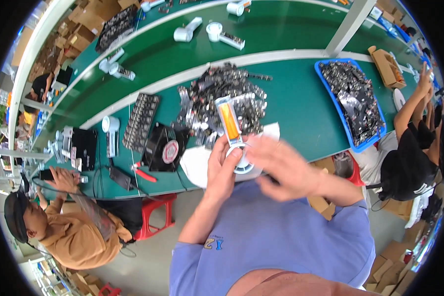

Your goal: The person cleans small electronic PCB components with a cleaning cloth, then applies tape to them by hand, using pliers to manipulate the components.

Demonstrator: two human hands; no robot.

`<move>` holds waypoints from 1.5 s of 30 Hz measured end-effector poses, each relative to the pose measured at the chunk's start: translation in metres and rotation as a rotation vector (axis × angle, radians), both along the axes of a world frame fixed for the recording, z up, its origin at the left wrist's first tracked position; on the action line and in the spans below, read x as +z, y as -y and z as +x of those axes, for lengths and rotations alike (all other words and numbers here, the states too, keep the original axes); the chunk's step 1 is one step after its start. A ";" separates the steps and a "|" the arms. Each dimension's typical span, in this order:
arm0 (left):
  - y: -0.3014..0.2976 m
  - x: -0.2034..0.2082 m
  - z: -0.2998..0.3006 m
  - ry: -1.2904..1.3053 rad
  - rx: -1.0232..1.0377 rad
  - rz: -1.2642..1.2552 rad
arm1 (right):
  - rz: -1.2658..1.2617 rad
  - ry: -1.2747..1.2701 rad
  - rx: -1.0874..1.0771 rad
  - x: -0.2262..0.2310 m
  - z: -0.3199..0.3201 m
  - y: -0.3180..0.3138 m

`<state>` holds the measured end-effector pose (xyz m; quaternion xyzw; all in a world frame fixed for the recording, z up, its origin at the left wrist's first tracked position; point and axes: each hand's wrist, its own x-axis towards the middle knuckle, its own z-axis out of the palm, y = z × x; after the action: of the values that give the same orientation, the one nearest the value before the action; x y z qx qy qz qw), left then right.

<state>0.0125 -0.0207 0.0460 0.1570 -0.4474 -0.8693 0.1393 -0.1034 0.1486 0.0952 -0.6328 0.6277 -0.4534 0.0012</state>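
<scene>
My left hand (221, 170) is closed around a white handheld fan housing (242, 166), its round end toward me. An orange battery (229, 122) lies in the housing's handle, which points away from me. Just right of the round end, my right hand (287, 166) is smeared by motion, so I cannot see whether it touches the housing or holds anything. Beyond my hands a heap of small dark electronic parts (202, 96) covers the green bench. Beneath them spreads a white sheet (195, 166), partly hidden.
Left of the heap are a black box-shaped fan (166, 148), red-handled pliers (145, 173) and rows of dark parts (142, 118). At right stands a blue tray (334, 108) full of parts. White housings (183, 33) lie on the raised shelf. Co-workers sit on both sides.
</scene>
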 end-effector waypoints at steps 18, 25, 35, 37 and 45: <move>0.029 -0.015 0.046 0.172 -0.004 -1.249 | 0.386 -0.010 -0.003 -0.056 -0.033 0.009; 0.007 -0.032 0.038 -0.069 0.221 -1.780 | 0.231 0.160 -0.221 -0.048 -0.072 0.024; -0.008 -0.037 0.020 -0.021 0.234 -1.911 | 0.297 0.123 -0.552 -0.077 -0.080 0.068; -0.007 -0.038 0.020 -0.010 0.214 -1.886 | 0.292 0.182 -0.552 -0.073 -0.077 0.069; -0.002 -0.035 0.020 -0.045 0.208 -1.633 | -0.022 0.634 -0.506 -0.062 -0.073 0.054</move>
<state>0.0329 -0.0190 0.0112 0.0295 -0.9191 -0.2558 0.2982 -0.1760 0.0948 0.0330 -0.2870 0.7273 -0.6187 0.0766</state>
